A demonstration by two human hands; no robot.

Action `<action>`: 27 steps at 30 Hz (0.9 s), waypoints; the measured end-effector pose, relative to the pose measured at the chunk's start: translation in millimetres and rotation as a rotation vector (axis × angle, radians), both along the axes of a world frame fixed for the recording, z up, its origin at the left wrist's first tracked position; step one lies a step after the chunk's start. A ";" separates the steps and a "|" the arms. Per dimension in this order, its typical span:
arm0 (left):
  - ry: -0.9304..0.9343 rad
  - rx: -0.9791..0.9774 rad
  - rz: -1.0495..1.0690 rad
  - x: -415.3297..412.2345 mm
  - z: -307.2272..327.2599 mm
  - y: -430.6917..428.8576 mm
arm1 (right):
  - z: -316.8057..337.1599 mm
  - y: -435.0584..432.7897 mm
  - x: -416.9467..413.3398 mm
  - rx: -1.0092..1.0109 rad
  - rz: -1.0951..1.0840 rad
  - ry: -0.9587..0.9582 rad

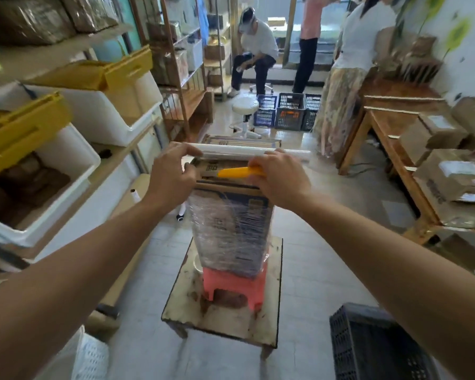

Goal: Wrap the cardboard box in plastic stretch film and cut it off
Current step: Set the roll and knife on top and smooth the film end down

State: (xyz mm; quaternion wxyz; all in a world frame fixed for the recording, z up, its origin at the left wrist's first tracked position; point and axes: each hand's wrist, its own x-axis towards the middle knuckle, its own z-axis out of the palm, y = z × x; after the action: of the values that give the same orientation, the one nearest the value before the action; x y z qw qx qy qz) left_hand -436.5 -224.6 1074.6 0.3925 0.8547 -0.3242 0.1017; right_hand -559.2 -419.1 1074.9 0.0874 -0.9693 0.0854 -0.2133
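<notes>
The left hand (173, 176) curls its fingers over the left end of the film roll (239, 150), thumb below, gripping it. The right hand (281, 178) is closed on a yellow cutter (237, 172), which points left just under the roll. Both hands sit over the top of the box (231, 229), which stands upright, film-wrapped on its sides, on a pink stool (232, 286) atop a low table (269, 319).

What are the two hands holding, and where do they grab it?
The left hand holds the film roll near its left end. The right hand holds a yellow cutter by its right end, fingers reaching the roll.
</notes>
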 end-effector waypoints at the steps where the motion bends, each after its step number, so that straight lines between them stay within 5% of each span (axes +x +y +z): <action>1: 0.001 0.005 0.019 -5.0 -2.5 -0.2 | -1.0 1.1 4.8 0.042 0.007 0.004; 7: -0.087 0.056 -0.048 -34.9 -12.5 -11.1 | -14.0 2.0 8.5 0.245 0.109 -0.009; 14: -0.252 0.145 -0.260 -58.9 -20.7 -49.5 | -58.5 -28.2 -51.5 0.340 0.098 -0.447; 20: -0.437 0.164 -0.312 -83.3 -2.7 -97.6 | -161.5 -57.7 -74.0 0.680 -0.208 -0.056; 27: -0.753 0.788 -0.691 -92.8 -13.6 -141.0 | -212.5 -55.9 -47.9 0.954 -0.105 0.206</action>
State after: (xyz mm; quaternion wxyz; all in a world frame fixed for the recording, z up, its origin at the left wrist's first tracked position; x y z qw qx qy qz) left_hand -529.3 -365.6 1061.0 -0.0813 0.6868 -0.7094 0.1358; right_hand -607.2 -475.0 862.4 0.5018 -0.8318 0.2304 -0.0574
